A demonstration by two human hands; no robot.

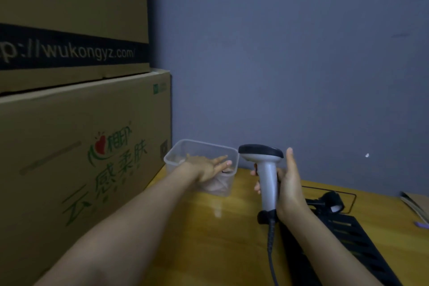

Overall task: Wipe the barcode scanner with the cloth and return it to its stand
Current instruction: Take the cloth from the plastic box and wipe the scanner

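My right hand [290,189] grips the grey handle of the barcode scanner [264,169], holding it upright above the wooden table, black head pointing left. Its coiled cable [271,246] hangs down toward the front edge. My left hand [209,166] reaches into a clear plastic tub [176,153], fingers spread flat. I cannot make out a cloth; the tub's contents are blurred behind the hand. The black scanner stand [332,201] lies on the table right of the scanner, behind my right wrist.
Two large stacked cardboard boxes [76,146] wall off the left side, touching the tub. A grey-blue wall [301,65] closes the back. A black slotted panel [357,248] lies along the yellow wooden table [209,239] at right, with cardboard [417,204] at the far right edge.
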